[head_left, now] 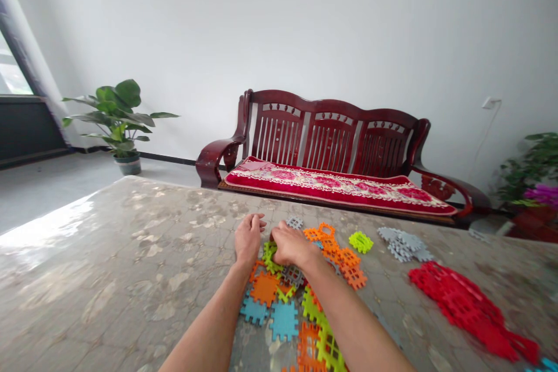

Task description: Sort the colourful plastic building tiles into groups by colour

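My left hand (249,239) hovers at the left side of a pile of interlocking plastic tiles, its fingers loosely bent and a little apart, with nothing visible in it. Bent down over the pile, my right hand (293,244) has its thumb and fingers on a lime-green notched tile (270,258); its fingertips are partly hidden. Below the hands lie an orange tile (264,289), a blue tile (284,321) and a grey lattice tile (293,276). My right forearm covers part of the pile.
To the right are orange tiles (349,261), a lime-green tile (361,242), grey tiles (404,244) and a heap of red tiles (462,302). The table has a patterned cover (131,279). Behind it stands a wooden bench (331,133); a potted plant (122,113) is at left.
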